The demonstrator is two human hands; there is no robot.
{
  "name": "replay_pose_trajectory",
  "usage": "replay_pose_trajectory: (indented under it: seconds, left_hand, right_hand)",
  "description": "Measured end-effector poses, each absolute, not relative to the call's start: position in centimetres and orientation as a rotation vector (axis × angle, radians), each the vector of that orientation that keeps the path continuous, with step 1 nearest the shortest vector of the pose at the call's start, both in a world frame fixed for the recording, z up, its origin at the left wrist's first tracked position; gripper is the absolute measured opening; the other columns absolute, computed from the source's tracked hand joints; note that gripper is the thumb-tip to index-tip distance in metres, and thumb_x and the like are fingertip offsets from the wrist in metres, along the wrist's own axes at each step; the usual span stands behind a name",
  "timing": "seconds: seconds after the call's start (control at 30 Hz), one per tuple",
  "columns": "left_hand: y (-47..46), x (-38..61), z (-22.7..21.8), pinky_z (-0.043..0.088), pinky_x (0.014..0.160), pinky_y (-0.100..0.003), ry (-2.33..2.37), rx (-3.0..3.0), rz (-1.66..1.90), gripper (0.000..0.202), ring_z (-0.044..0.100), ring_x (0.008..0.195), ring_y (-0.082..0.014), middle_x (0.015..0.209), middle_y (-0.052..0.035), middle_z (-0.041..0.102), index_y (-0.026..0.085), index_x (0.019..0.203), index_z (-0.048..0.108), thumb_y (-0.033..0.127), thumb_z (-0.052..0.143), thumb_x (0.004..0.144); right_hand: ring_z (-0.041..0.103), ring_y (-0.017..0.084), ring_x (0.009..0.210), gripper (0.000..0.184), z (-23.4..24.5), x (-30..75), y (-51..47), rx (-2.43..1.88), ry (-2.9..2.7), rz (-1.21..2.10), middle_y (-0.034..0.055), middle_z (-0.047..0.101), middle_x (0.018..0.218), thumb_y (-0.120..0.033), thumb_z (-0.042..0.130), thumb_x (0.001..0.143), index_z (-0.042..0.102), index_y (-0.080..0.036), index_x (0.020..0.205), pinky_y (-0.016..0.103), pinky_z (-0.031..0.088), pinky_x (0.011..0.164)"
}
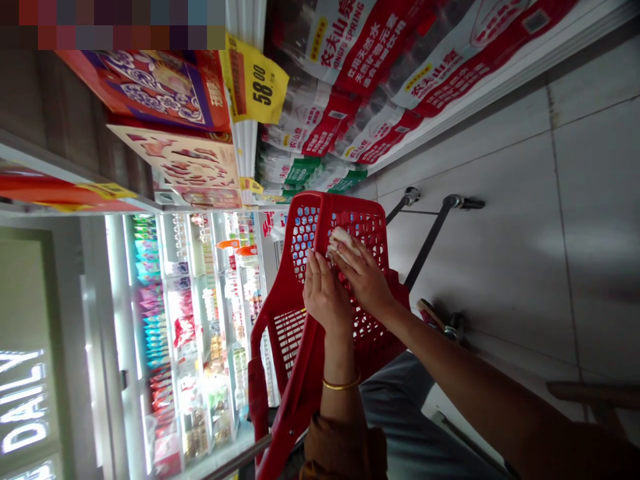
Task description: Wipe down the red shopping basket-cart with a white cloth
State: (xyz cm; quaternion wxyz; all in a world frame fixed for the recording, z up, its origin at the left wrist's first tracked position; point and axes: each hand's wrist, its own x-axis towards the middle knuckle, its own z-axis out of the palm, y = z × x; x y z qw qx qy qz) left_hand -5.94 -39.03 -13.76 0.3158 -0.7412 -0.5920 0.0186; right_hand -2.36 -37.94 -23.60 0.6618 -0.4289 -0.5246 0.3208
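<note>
The view is turned sideways, with the floor on its right side. A red plastic shopping cart with a perforated basket stands in front of me. My right hand presses a crumpled white cloth against the perforated panel beside the rim, its fingers bent over the cloth. My left hand lies close beside it, fingers together over the cart's rim. A gold bangle circles the left wrist. Both palms are hidden.
Packs of bottled water line a low shelf beside the cart. Boxed goods stand above them, with a yellow price tag. A lit display case stands beyond. Cart wheels rest on the tiled floor.
</note>
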Motion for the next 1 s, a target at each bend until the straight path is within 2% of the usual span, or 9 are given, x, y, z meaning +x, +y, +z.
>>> replay_pose_trajectory:
  seconds: [0.07, 0.2, 0.3, 0.43, 0.63, 0.73, 0.8, 1.0]
  left_hand:
    - [-39.4, -6.2, -13.8, 0.043, 0.109, -0.04, -1.558, -1.961, 0.047, 0.041, 0.047, 0.133, -0.0226, 0.137, -0.0166, 0.055, 0.014, 0.135, 0.052, 0.018, 0.042, 0.096]
    - [-39.8, -6.8, -14.0, 0.042, 0.11, -0.039, -1.557, -1.964, 0.048, 0.042, 0.046, 0.134, -0.0212, 0.138, -0.016, 0.054, 0.014, 0.135, 0.052, 0.013, 0.037, 0.095]
    - [-39.6, -7.0, -14.3, 0.043, 0.109, -0.039, -1.572, -1.933, 0.012, 0.042, 0.047, 0.132, -0.0209, 0.137, -0.0148, 0.055, 0.015, 0.133, 0.054, 0.012, 0.035, 0.096]
    - [-39.4, -7.0, -14.6, 0.044, 0.108, -0.038, -1.57, -1.891, -0.014, 0.041, 0.049, 0.131, -0.0204, 0.135, -0.0141, 0.057, 0.015, 0.131, 0.057, 0.012, 0.034, 0.096]
    - [-39.4, -6.7, -14.7, 0.045, 0.108, -0.038, -1.563, -1.884, -0.037, 0.039, 0.05, 0.13, -0.0199, 0.131, -0.0134, 0.06, 0.016, 0.129, 0.058, 0.014, 0.037, 0.097]
    - [-39.5, -6.4, -14.6, 0.044, 0.109, -0.04, -1.603, -1.883, -0.047, 0.038, 0.05, 0.13, -0.0208, 0.132, -0.0137, 0.06, 0.017, 0.13, 0.057, 0.018, 0.039, 0.097]
    - [-39.6, -6.1, -14.6, 0.044, 0.109, -0.042, -1.629, -1.882, -0.05, 0.037, 0.05, 0.13, -0.0218, 0.132, -0.0143, 0.06, 0.016, 0.131, 0.057, 0.02, 0.04, 0.097]
    - [-39.6, -5.5, -14.3, 0.044, 0.109, -0.038, -1.584, -1.916, -0.047, 0.038, 0.052, 0.128, -0.0216, 0.131, -0.0156, 0.06, 0.012, 0.132, 0.054, 0.019, 0.042, 0.097]
  right_hand:
    - [0.03, 0.021, 0.144, 0.047, -24.4, -2.8, -38.5, -0.98, -1.192, 0.72, 0.0047, 0.05, 0.145, -0.015, 0.035, 0.099, 0.038, -0.024, 0.146, 0.047, 0.033, 0.119]
    - [0.027, 0.023, 0.145, 0.053, -26.8, -3.5, -39.8, -1.037, -1.159, 0.749, 0.0044, 0.05, 0.145, -0.011, 0.039, 0.097, 0.034, -0.026, 0.148, 0.049, 0.035, 0.118]
    - [0.034, 0.021, 0.142, 0.057, -28.8, -3.8, -40.5, -1.042, -1.152, 0.813, 0.0033, 0.047, 0.147, -0.008, 0.035, 0.097, 0.027, -0.03, 0.15, 0.05, 0.034, 0.117]
    - [0.04, 0.02, 0.138, 0.055, -30.3, -4.0, -40.9, -1.021, -1.097, 0.839, 0.0028, 0.049, 0.145, -0.009, 0.035, 0.098, 0.031, -0.031, 0.148, 0.049, 0.035, 0.117]
    - [0.044, 0.021, 0.136, 0.053, -28.3, -3.5, -40.3, -0.996, -0.957, 0.753, 0.0057, 0.053, 0.141, -0.013, 0.04, 0.098, 0.032, -0.031, 0.148, 0.047, 0.042, 0.111]
    - [0.046, 0.021, 0.134, 0.05, -25.8, -2.8, -39.3, -0.958, -0.978, 0.781, 0.0037, 0.055, 0.139, -0.017, 0.039, 0.099, 0.033, -0.032, 0.147, 0.046, 0.041, 0.113]
    - [0.042, 0.02, 0.137, 0.047, -24.2, -2.2, -38.4, -0.904, -1.035, 0.803, 0.0028, 0.054, 0.14, -0.02, 0.037, 0.101, 0.035, -0.032, 0.147, 0.045, 0.038, 0.116]
    - [0.017, 0.021, 0.148, 0.043, -21.8, -1.2, -36.4, -0.812, -1.179, 0.722, -0.0005, 0.048, 0.146, -0.025, 0.034, 0.101, 0.042, -0.027, 0.143, 0.048, 0.028, 0.122]
